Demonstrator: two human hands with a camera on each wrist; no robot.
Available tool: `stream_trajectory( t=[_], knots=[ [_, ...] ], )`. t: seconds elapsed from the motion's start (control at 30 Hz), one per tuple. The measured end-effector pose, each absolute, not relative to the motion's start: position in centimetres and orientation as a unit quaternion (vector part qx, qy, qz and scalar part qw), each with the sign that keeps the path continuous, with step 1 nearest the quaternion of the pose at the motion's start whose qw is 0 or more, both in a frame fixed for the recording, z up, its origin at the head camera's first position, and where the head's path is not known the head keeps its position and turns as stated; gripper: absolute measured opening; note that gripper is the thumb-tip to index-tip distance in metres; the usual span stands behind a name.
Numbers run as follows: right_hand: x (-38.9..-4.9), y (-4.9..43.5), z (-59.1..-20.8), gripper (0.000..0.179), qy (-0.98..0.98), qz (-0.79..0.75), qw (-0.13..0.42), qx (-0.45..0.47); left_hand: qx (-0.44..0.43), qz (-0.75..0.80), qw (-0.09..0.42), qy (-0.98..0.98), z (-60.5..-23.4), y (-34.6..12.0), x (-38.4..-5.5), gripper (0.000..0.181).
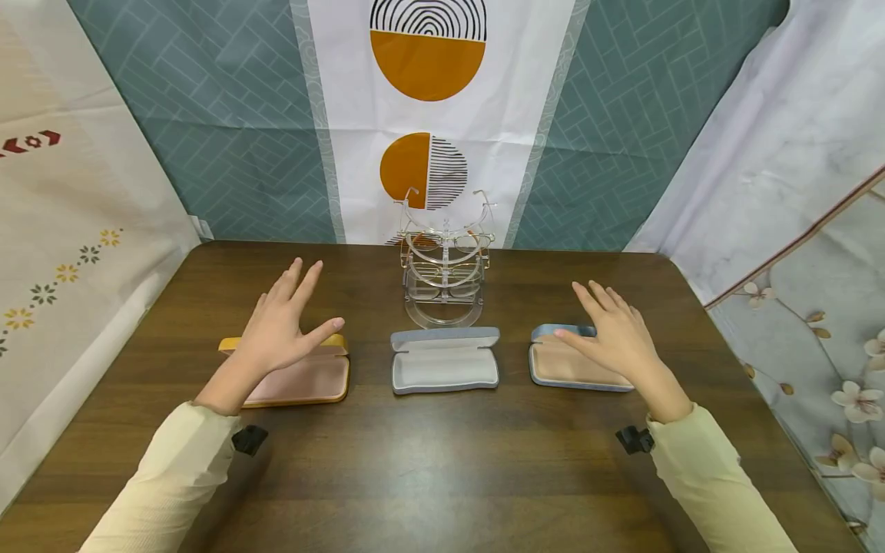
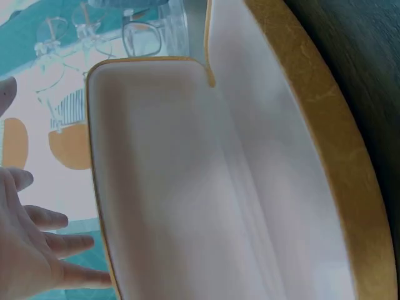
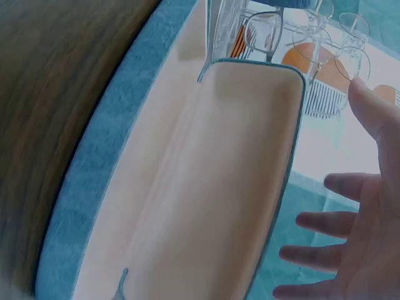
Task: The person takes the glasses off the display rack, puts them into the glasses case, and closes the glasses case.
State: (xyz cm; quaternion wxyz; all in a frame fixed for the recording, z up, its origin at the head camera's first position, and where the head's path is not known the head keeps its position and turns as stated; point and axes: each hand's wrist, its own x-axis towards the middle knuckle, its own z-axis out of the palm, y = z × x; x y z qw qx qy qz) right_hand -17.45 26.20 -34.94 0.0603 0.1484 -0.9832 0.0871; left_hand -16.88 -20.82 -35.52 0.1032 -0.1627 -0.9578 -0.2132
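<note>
With fingers spread, my left hand (image 1: 276, 326) hovers over a yellow glasses case (image 1: 314, 378) with a pink lining, hiding part of its lid. The right hand (image 1: 611, 338), also spread and holding nothing, covers part of a blue glasses case (image 1: 556, 362) lined in beige. Between them lies a grey-blue glasses case (image 1: 445, 370) with a pale lining. All three cases stand with their lids raised. Both wrist views show straight fingers beside the yellow case's lining (image 2: 169, 175) and the blue case's lining (image 3: 237, 175).
Behind the middle case rises a clear display stand (image 1: 442, 311) carrying several pairs of glasses (image 1: 445, 242). Everything sits on a dark brown wooden table (image 1: 429, 468). A patterned cloth (image 1: 249, 153) hangs along the back edge, and pale fabrics (image 1: 802, 322) border the sides.
</note>
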Motion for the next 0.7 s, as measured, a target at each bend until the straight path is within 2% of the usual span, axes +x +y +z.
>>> stream_trajectory(
  t=[0.37, 0.7],
  knots=[
    [-19.0, 25.1, -34.7, 0.082, -0.971, 0.132, 0.060, 0.189, -0.154, -0.284, 0.066, -0.944, -35.9, -20.1, -18.6, 0.082],
    [-20.5, 23.6, -34.2, 0.084, -0.970, 0.163, 0.016, 0.180, -0.165, -0.341, 0.029, -0.925, -35.8, -19.4, -20.6, 0.086]
  ],
)
